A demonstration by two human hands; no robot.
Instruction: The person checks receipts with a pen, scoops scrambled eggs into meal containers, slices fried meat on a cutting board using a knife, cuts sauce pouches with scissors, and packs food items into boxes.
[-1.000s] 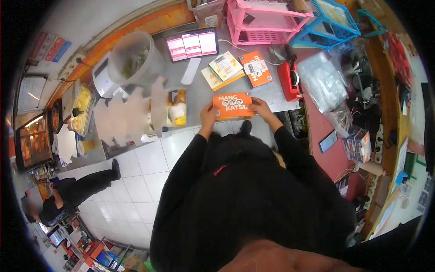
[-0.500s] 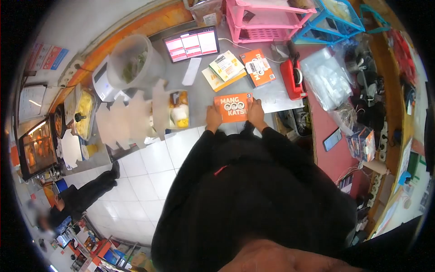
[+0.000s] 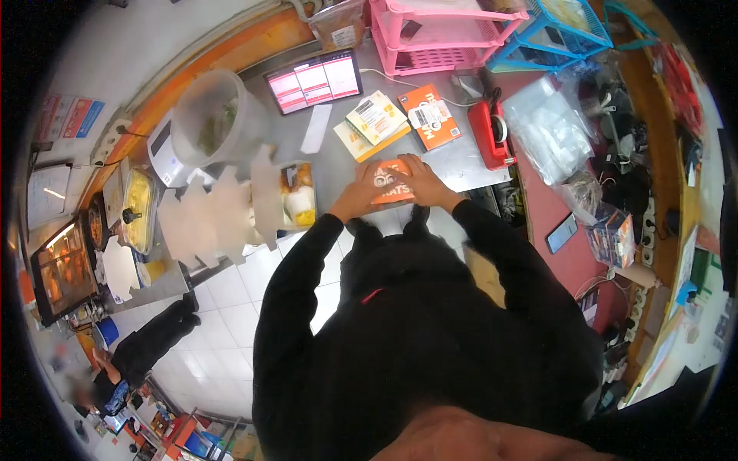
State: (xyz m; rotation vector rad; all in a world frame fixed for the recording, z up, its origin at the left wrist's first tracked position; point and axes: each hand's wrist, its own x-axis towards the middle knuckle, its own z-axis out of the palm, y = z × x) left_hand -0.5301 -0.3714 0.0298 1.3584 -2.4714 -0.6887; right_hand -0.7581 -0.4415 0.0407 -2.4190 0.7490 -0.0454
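An orange box with white lettering (image 3: 393, 194) lies at the counter's front edge, partly covered by both hands. My left hand (image 3: 364, 192) rests over its left side and top, fingers spread toward the middle. On its right side and top lies my right hand (image 3: 421, 183), fingers also across the lid. Just behind stand a yellow-and-white packet pile (image 3: 375, 121) and another orange box with a label (image 3: 432, 119). To the left, an open box with food (image 3: 297, 201) shows rice and yellow pieces.
A tablet (image 3: 314, 81), a red tape dispenser (image 3: 489, 137), a clear tub (image 3: 211, 119) and unfolded white cartons (image 3: 219, 211) are on the counter. Plastic bags (image 3: 547, 127) and a phone (image 3: 561, 233) lie right. Another person (image 3: 150, 346) is at far left.
Both hands have moved from the orange box's sides onto its top, covering part of the lettering. The view has shifted slightly. The other person at far left has changed posture.
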